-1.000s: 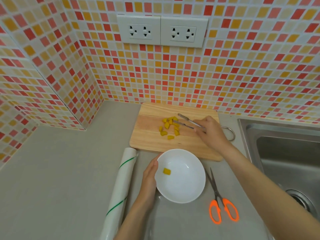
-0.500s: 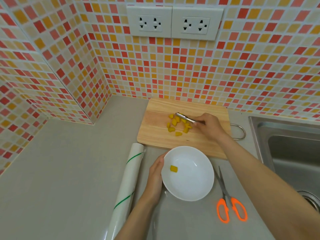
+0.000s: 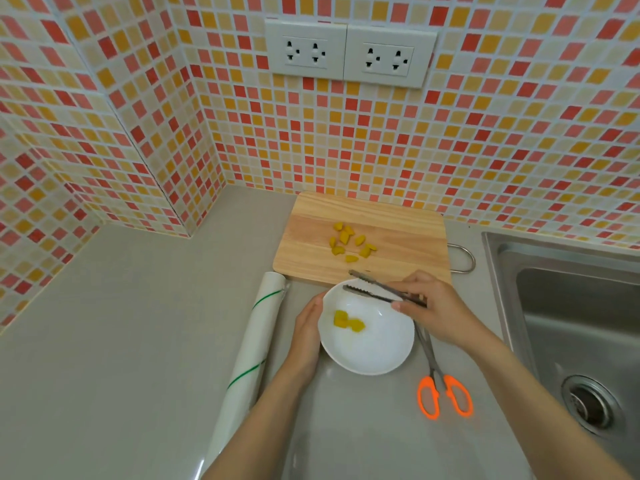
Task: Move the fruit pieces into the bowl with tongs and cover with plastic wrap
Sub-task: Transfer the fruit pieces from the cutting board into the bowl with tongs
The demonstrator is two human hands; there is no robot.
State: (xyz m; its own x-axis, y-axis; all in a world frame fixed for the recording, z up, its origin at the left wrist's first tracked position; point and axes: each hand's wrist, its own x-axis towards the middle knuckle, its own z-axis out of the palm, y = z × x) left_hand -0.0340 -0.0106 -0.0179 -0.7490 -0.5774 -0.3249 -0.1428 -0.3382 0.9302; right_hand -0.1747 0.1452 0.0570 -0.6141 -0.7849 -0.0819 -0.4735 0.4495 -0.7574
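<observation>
fruit (image 3: 348,322) in the bowl (image 3: 377,355), more on the board (image 3: 398,233).
two yellow pieces lie at the bowl's 10 o'clock; the rest sit on the board at 12. left hand (image 3: 306,332) cups the rim at 9; right hand (image 3: 438,308) grips tongs (image 3: 375,289), tips apart and empty, over the rim.

The left hand (image 3: 306,332) is lying flat, palm turned inward, fingers together. The right hand (image 3: 434,308) is reaching across, knuckles up, its fingers pinching closed, forearm stretching back to the right.
</observation>
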